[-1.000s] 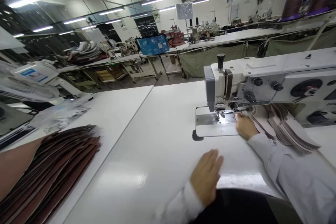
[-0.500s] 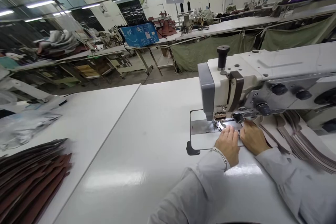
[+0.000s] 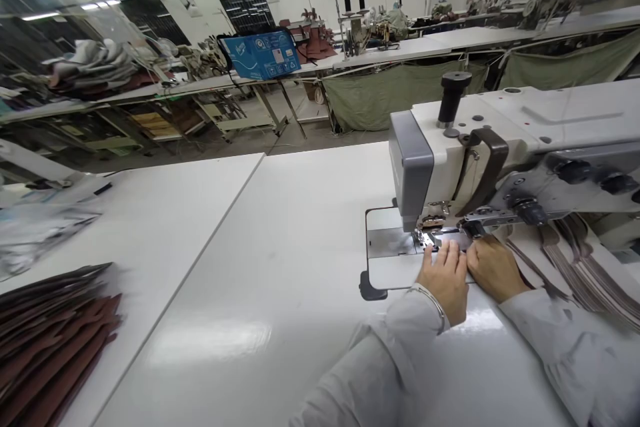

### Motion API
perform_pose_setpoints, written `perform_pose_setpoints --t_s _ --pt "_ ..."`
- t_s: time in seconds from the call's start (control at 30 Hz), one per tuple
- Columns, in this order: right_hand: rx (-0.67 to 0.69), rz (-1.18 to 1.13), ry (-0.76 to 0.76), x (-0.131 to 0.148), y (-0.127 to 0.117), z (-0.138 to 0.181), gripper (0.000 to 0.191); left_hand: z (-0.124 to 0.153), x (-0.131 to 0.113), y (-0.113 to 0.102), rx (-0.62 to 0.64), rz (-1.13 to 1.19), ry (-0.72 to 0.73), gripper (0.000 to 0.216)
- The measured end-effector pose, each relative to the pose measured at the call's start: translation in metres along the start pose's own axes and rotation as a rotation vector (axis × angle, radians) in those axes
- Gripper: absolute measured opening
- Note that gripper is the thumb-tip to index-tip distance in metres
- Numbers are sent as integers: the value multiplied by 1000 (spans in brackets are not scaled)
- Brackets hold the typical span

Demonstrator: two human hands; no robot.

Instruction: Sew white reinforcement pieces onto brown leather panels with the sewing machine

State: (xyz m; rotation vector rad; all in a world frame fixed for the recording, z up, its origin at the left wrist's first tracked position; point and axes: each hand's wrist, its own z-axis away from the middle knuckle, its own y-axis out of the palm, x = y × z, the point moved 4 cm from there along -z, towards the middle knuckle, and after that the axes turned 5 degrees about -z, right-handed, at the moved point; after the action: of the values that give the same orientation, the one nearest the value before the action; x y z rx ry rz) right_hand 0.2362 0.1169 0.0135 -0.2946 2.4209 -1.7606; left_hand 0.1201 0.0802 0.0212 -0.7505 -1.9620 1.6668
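Observation:
A white sewing machine [image 3: 460, 167] stands at the right, its lamp lighting the metal needle plate [image 3: 387, 242]. My left hand [image 3: 444, 283] lies just in front of the presser foot [image 3: 423, 237], palm down with fingers stretched forward and thumb apart. Close beside it on the right, my right hand [image 3: 495, 269] has its fingers curled inward below the machine's arm. What those fingers hold, if anything, is hidden behind the hand. Right of that hand, under the machine arm, lies a row of layered brown and pale strips of material [image 3: 575, 260].
A fanned stack of dark red and brown pieces [image 3: 65, 347] sits at the left of the white table [image 3: 240, 267]. Clear plastic [image 3: 40, 233] lies behind it. Across the aisle, a blue bag [image 3: 260, 55] rests on a bench among other sewing machines.
The view has shifted, so the machine and both hands appear slightly farther right. My left thumb now stands more apart from the fingers. Both hands stay beside the presser foot.

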Motion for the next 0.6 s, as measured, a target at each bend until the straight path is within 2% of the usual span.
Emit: perform_pose_setpoints --t_s 0.3,0.43,0.6 --pt "28 29 -77 1 1 1 21 -4 6 -7 -14 103 19 55" --pt "21 35 -90 2 -1 1 23 -6 6 -7 -6 148 30 55" --pt "9 31 -92 3 -3 0 25 -5 4 -7 -54 120 23 54"
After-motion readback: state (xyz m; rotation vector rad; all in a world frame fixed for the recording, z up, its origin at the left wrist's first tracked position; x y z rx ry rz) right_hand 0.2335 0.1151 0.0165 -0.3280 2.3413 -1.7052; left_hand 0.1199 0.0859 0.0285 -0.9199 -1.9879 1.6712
